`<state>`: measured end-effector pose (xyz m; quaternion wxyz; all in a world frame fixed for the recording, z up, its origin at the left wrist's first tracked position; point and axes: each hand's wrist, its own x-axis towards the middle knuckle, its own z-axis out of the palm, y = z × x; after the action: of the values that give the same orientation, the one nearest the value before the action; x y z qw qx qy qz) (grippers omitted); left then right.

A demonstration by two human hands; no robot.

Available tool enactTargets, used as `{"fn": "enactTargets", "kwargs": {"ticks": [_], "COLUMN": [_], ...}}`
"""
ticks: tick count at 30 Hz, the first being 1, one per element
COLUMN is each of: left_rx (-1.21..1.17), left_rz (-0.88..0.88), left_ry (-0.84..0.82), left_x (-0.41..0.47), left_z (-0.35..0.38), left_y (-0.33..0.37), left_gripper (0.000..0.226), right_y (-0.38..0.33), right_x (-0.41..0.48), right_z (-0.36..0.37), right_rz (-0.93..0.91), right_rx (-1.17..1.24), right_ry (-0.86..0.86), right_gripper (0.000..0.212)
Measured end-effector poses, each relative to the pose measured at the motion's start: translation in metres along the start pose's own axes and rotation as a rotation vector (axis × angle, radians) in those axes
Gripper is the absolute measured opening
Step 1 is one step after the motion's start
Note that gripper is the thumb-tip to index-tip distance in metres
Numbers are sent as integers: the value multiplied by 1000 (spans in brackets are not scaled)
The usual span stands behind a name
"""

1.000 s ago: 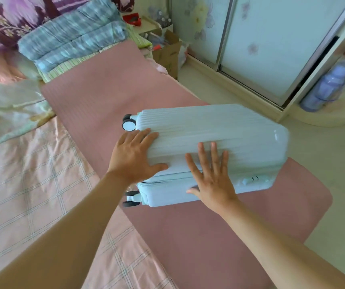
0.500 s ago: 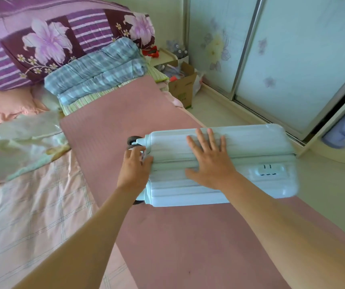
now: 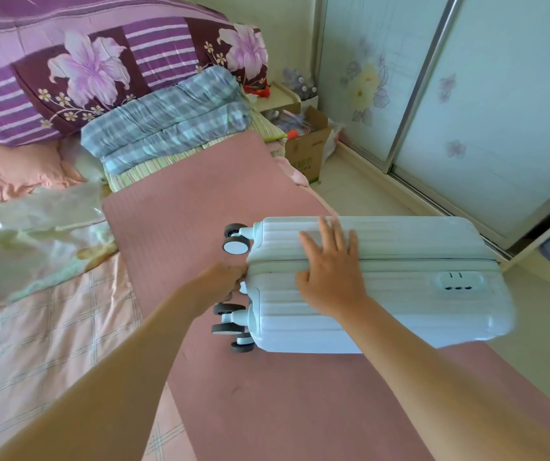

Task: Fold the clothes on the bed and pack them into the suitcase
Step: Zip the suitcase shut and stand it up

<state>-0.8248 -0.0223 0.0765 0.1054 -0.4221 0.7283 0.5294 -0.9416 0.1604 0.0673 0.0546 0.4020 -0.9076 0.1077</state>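
Right hand (image 3: pixel 331 271): fingers straight and slightly spread, palm flat across the closing seam of the suitcase (image 3: pixel 416 314). Left hand (image 3: pixel 222 282): knuckles against the wheel end of the case at the seam line, fingertips hidden, so whether it grips anything cannot be told. Half a second ago this hand lay over the top corner of the case, and it is now lower, between the wheels (image 3: pixel 236 245). The right hand keeps its place.

The case is a closed, pale mint hard shell with lengthwise ribs, black wheels with white hubs, and a recessed lock (image 3: pixel 460 281) below the seam (its markings are too small to read). It stands on a long narrow side on the pink mat (image 3: pixel 183 207) at the right edge of the bed (image 3: pixel 50 344), with the wheels pointing left.

Beyond the mat on the floor is a cardboard box (image 3: pixel 306 151) with green print that is not legible.
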Motion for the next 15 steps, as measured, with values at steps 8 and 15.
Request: {"fn": "enactTargets", "kwargs": {"ticks": [8, 15], "left_rx": [283, 60], "left_rz": [288, 361], "left_ry": [7, -3], "left_x": [-12, -12], "left_z": [-10, 10], "left_y": [34, 61], "left_gripper": [34, 43], "right_y": [-48, -24], "right_x": [19, 30], "right_z": [-3, -26], "right_rz": [-146, 100], "right_rx": [172, 466], "right_ry": [58, -180], "right_gripper": [46, 38]}}
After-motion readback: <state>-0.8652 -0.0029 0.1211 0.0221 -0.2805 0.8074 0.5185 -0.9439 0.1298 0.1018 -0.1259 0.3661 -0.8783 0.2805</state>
